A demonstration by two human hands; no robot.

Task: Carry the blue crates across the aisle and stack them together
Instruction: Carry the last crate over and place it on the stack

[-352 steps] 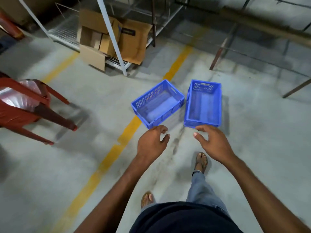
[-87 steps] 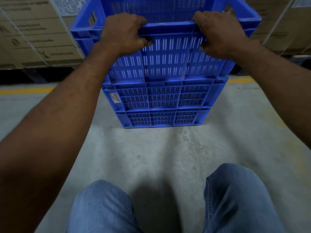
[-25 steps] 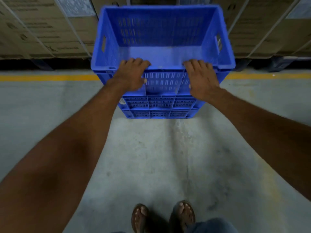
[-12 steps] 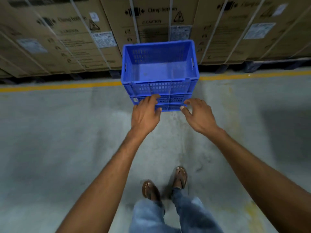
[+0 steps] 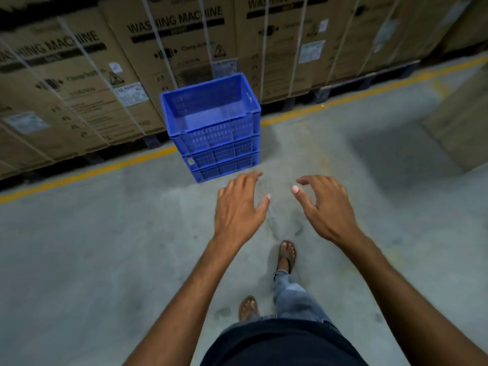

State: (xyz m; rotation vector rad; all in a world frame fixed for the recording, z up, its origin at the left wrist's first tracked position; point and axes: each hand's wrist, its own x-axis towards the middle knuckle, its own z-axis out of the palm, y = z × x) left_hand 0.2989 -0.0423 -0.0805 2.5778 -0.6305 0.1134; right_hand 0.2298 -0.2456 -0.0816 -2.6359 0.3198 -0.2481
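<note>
A stack of blue crates (image 5: pixel 216 138) stands on the concrete floor beside the yellow line, the top crate open and empty. The lower crates are nested under it, only their slotted walls showing. My left hand (image 5: pixel 237 210) hovers in front of the stack, fingers spread and relaxed, touching nothing. My right hand (image 5: pixel 324 204) hangs to the right of it, fingers loosely curved, holding nothing. Both hands are clear of the crates, nearer to me than the stack.
A row of strapped washing-machine cartons (image 5: pixel 105 75) on pallets lines the far side behind the yellow floor line (image 5: pixel 92 171). Another carton (image 5: pixel 459 120) stands at the right edge. My feet in sandals (image 5: pixel 286 256) are on bare concrete below my hands.
My hands have let go of the top crate and pulled back from the stack. I have stepped away and the view has swung a little to the right.
</note>
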